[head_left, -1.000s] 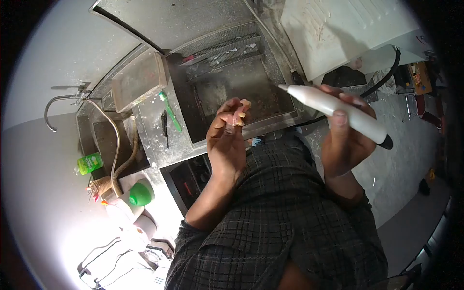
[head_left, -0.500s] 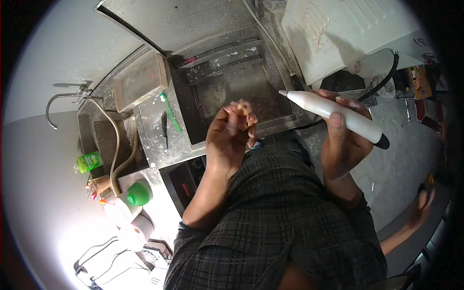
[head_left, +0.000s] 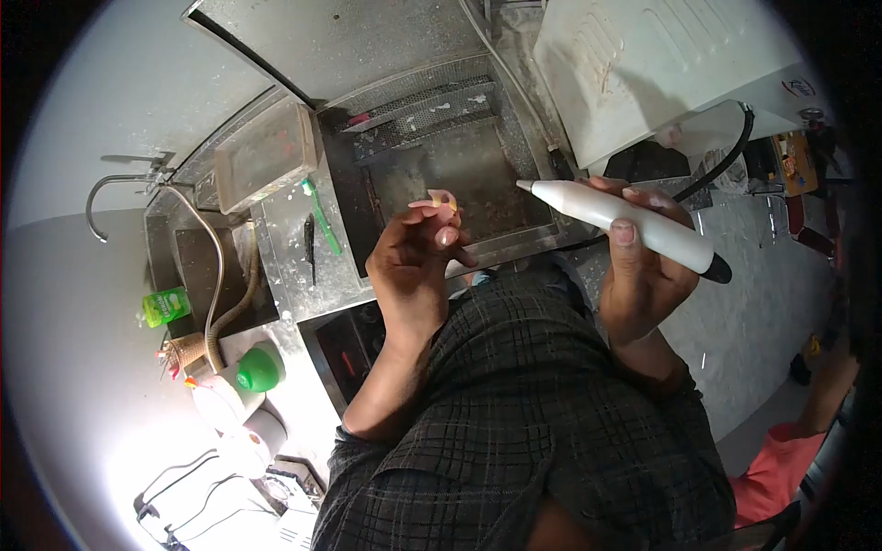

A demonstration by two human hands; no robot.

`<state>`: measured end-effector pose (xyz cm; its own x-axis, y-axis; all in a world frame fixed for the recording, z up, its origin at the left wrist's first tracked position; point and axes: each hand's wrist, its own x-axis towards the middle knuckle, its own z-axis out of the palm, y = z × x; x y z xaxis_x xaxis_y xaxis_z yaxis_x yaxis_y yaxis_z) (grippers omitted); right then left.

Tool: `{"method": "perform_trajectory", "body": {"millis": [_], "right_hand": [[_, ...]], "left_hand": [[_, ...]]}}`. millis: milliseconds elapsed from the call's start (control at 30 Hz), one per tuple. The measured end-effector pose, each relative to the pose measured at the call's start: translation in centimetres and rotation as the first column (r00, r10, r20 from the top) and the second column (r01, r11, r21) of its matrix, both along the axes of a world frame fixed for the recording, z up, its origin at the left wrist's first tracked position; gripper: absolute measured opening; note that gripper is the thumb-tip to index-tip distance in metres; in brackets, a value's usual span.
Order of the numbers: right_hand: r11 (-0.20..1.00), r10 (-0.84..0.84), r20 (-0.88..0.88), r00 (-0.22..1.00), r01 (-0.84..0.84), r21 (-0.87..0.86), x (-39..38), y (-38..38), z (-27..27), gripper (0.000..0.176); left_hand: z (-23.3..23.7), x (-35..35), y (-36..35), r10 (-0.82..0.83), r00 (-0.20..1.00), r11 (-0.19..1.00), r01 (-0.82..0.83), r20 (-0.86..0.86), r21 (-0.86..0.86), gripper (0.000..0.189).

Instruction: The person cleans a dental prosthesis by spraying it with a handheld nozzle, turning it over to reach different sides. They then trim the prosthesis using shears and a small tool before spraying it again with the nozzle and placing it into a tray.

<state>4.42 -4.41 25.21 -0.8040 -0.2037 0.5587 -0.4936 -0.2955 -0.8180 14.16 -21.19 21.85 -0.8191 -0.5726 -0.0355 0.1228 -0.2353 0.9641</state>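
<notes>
A small pink curved piece with yellowish spots [head_left: 443, 199] is pinched between the thumb and fingers of my left hand [head_left: 415, 262], in front of the deep metal basin [head_left: 367, 266]. My right hand [head_left: 648, 262] is wrapped round a thick white pen-shaped tool [head_left: 611, 213]. Its narrow metal tip points left, toward the pink piece, with a gap between them, and its black end lies at the lower right.
On the left are a green toothbrush [head_left: 322, 220], a dark thin tool [head_left: 310, 248], a plastic tray [head_left: 266, 158], a curved tap [head_left: 101, 188] and a green bowl [head_left: 258, 368]. A white machine [head_left: 634, 64] stands upper right. Another person's red sleeve [head_left: 770, 473] shows lower right.
My left hand has moved slightly left and the piece in it shows more clearly. The white tool has shifted a little left and down. The other person's red sleeve has come into view.
</notes>
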Motion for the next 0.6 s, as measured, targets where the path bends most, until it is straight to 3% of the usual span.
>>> {"method": "perform_trajectory", "body": {"millis": [67,200,400,467,500,567,600], "right_hand": [[1.0,-0.003,0.004,1.0,0.003,-0.006,0.1,-0.1,-0.1,0.031],[1.0,0.01,0.025,1.0,-0.01,0.007,0.4,-0.2,-0.3,0.031],[1.0,0.004,0.013,1.0,-0.005,0.018,0.4,-0.2,-0.4,0.03],[1.0,0.009,0.013,1.0,-0.009,0.018,0.5,-0.3,-0.4,0.03],[1.0,0.008,0.024,1.0,-0.008,0.018,0.8,-0.4,-0.4,0.031],[1.0,0.005,0.036,0.999,-0.006,0.018,1.1,-0.5,-0.4,0.031],[0.999,0.014,0.024,1.0,-0.015,0.048,1.2,-0.5,-0.4,0.031]], "left_hand": [[-0.2,-0.2,0.1,0.057,0.997,0.998,-0.058,-0.046,-0.024,0.019],[0.4,0.2,0.0,0.025,1.0,0.999,-0.025,-0.017,0.037,0.021],[0.7,0.7,-0.2,0.002,0.994,0.995,0.009,0.107,-0.104,0.023],[0.3,0.9,-0.3,0.047,0.995,0.924,-0.009,0.09,-0.382,0.02],[0.4,1.0,-0.4,0.046,0.995,0.924,-0.008,0.09,-0.381,0.02],[0.7,1.1,-0.5,0.104,0.989,0.762,-0.01,0.107,-0.648,0.018],[0.6,1.1,-0.3,0.103,0.989,0.762,-0.009,0.108,-0.648,0.018]]}}
